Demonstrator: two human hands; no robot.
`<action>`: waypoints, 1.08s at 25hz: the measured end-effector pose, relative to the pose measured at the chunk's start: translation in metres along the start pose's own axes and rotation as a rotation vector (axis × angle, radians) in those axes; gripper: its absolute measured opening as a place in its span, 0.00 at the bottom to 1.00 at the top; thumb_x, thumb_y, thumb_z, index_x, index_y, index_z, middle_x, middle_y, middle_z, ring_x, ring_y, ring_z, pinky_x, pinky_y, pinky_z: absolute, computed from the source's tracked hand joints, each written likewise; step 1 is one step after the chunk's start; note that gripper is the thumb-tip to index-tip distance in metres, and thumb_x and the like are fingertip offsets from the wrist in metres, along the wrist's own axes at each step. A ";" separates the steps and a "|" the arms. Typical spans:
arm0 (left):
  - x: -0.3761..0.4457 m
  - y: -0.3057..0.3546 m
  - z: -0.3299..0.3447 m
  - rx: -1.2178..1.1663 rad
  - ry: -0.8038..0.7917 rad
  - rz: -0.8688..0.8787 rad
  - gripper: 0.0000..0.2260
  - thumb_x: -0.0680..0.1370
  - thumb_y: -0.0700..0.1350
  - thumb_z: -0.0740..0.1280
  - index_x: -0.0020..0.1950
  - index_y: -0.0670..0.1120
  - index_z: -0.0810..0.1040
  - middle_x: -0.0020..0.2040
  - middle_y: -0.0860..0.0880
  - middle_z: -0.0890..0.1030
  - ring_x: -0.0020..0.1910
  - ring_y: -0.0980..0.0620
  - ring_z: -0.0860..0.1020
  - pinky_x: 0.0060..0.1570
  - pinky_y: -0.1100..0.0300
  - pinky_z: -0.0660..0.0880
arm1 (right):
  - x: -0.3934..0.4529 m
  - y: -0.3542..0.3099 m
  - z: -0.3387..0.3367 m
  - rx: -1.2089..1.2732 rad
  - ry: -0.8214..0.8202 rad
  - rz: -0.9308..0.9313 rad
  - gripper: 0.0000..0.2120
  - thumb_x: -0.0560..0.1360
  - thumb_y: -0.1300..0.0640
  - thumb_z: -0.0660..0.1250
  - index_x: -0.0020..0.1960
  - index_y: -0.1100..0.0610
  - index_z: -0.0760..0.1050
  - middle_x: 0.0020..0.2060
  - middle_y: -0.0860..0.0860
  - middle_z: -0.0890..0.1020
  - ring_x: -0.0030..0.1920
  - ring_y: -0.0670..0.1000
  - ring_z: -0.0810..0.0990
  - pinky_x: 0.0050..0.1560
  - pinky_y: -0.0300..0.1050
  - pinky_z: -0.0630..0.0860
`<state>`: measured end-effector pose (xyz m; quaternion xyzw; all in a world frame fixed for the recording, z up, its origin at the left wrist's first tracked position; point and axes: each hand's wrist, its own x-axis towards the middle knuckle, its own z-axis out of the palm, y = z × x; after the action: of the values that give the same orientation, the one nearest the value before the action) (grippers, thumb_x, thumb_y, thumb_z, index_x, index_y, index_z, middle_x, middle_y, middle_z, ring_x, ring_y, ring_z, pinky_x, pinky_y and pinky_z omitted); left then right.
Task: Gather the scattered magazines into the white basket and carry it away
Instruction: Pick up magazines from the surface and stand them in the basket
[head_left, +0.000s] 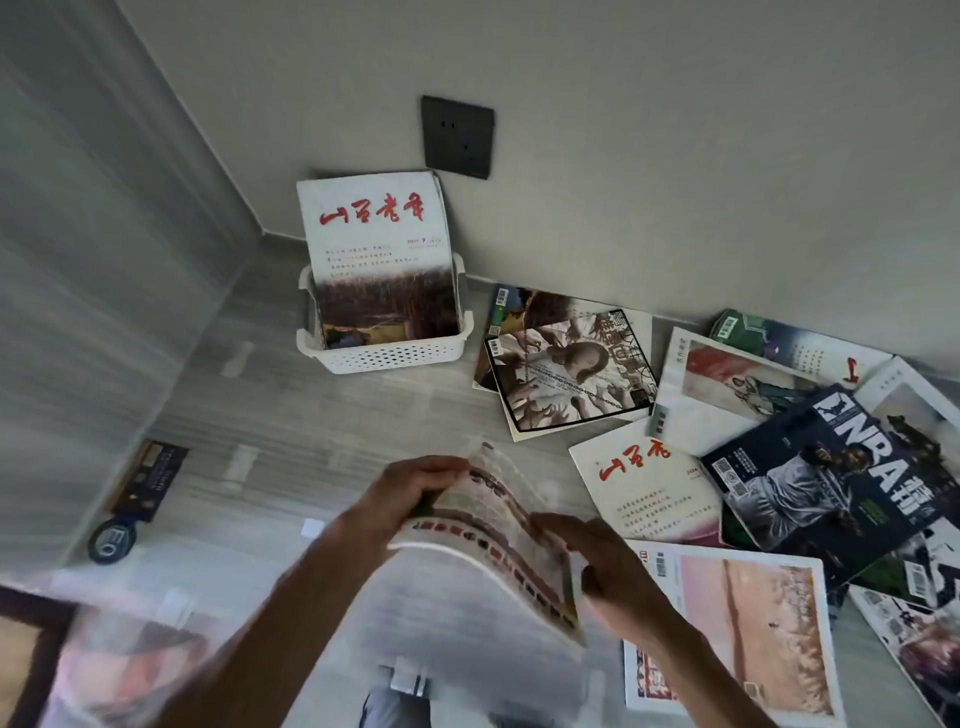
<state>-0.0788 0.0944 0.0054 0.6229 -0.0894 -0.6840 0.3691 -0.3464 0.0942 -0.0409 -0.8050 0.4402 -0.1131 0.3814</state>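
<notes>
Both hands grip one bent magazine (498, 540): left hand (410, 488) at far edge, right hand (608, 566) at near. Basket (395, 356) against wall, magazines upright inside. Others scattered on floor (249, 395) right.

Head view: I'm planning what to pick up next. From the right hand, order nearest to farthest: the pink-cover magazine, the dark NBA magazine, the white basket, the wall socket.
From the right hand:
1. Pink-cover magazine, on the floor right beside it.
2. Dark NBA magazine, farther right in the pile.
3. White basket, ahead and left, by the wall.
4. Wall socket, on the wall above the basket.
</notes>
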 end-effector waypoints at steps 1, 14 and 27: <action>-0.003 0.009 -0.005 -0.196 -0.012 -0.018 0.09 0.77 0.33 0.62 0.48 0.40 0.82 0.38 0.40 0.85 0.29 0.46 0.83 0.27 0.61 0.80 | 0.005 0.001 -0.002 0.005 -0.080 0.034 0.31 0.73 0.68 0.60 0.71 0.43 0.67 0.57 0.48 0.79 0.47 0.39 0.75 0.46 0.28 0.73; 0.008 -0.002 -0.070 0.140 0.372 0.409 0.07 0.75 0.36 0.69 0.41 0.45 0.85 0.38 0.42 0.86 0.37 0.43 0.81 0.29 0.62 0.76 | 0.118 -0.054 0.037 0.379 0.308 0.287 0.07 0.78 0.59 0.65 0.55 0.58 0.79 0.46 0.54 0.86 0.38 0.36 0.82 0.32 0.25 0.73; 0.078 0.203 -0.108 0.413 0.566 0.727 0.11 0.80 0.48 0.62 0.49 0.46 0.83 0.38 0.50 0.85 0.36 0.53 0.82 0.44 0.55 0.80 | 0.356 -0.139 -0.031 0.495 0.518 0.248 0.10 0.80 0.54 0.59 0.59 0.58 0.68 0.56 0.58 0.82 0.44 0.58 0.85 0.45 0.55 0.84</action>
<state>0.1043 -0.0615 0.0403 0.7725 -0.3304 -0.2833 0.4623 -0.0673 -0.1601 0.0247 -0.5738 0.5755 -0.3686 0.4513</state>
